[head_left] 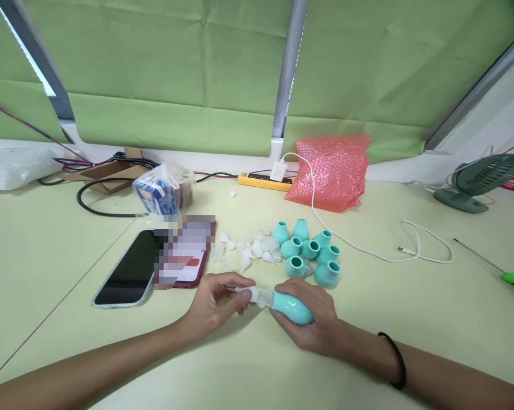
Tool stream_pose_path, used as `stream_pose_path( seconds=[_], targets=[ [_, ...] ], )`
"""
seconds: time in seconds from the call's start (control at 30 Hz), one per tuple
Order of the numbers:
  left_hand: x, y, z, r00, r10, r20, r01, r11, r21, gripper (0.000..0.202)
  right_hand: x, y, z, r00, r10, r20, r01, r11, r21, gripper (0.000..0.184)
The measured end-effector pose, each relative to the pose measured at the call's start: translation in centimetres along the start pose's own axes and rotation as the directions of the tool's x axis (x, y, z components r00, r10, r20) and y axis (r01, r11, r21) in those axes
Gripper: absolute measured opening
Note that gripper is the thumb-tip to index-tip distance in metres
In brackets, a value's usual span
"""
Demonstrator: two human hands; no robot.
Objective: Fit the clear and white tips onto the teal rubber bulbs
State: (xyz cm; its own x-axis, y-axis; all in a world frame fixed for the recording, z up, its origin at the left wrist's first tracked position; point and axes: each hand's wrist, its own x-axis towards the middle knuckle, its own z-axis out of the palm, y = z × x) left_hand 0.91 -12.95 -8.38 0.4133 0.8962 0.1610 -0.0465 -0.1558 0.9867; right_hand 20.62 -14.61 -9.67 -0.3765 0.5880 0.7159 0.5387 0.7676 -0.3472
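My right hand (312, 316) is wrapped round a turquoise squeeze bulb (293, 308), which lies sideways with its neck to the left. A clear plastic tube (265, 297) sits at that neck. At the tube's other end is a whitish translucent tip (246, 291), pinched between the thumb and fingers of my left hand (220, 299). Just beyond my hands stands a cluster of several more turquoise bulbs (296, 265), most with their round openings upward. Beside them lies a loose pile of small clear and white plastic parts (257, 247).
Two phones, one dark-screened (131, 270) and one red-cased (188, 256), lie at the left. A pink bubble-wrap bag (333, 173), a yellow power strip (260, 181) and a bagged blue package (163, 191) stand behind. A white cable (359, 247), screwdriver (487, 259) and green fan (478, 179) are at the right.
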Motion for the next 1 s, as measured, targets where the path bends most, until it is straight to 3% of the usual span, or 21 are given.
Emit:
stream_pose_path(
  seconds=[0.53, 0.77, 0.9, 1.0],
  targets=[
    [-0.1, 0.0, 0.3, 0.991, 0.129, -0.015, -0.128, 0.989, 0.079, 0.014, 0.0, 0.2, 0.2, 1.0, 0.02, 0.016, -0.021, 0.995, 0.096, 0.029],
    [-0.8, 0.3, 0.8, 0.938, 0.333, -0.095, -0.307, 0.926, 0.218, 0.015, 0.9, -0.6, -0.2, 0.992, 0.109, 0.059, -0.119, 0.97, 0.21, 0.026],
    [-1.0, 0.8, 0.9, 0.926, 0.374, -0.041, -0.346, 0.889, 0.299, 0.022, 0.8, -0.6, -0.2, 0.985, 0.137, 0.107, -0.161, 0.953, 0.258, 0.024],
    [-1.1, 0.9, 1.0, 0.935, 0.353, 0.019, -0.343, 0.894, 0.287, 0.032, 0.8, -0.4, -0.2, 0.955, 0.202, 0.216, -0.255, 0.932, 0.259, 0.021]
  ],
)
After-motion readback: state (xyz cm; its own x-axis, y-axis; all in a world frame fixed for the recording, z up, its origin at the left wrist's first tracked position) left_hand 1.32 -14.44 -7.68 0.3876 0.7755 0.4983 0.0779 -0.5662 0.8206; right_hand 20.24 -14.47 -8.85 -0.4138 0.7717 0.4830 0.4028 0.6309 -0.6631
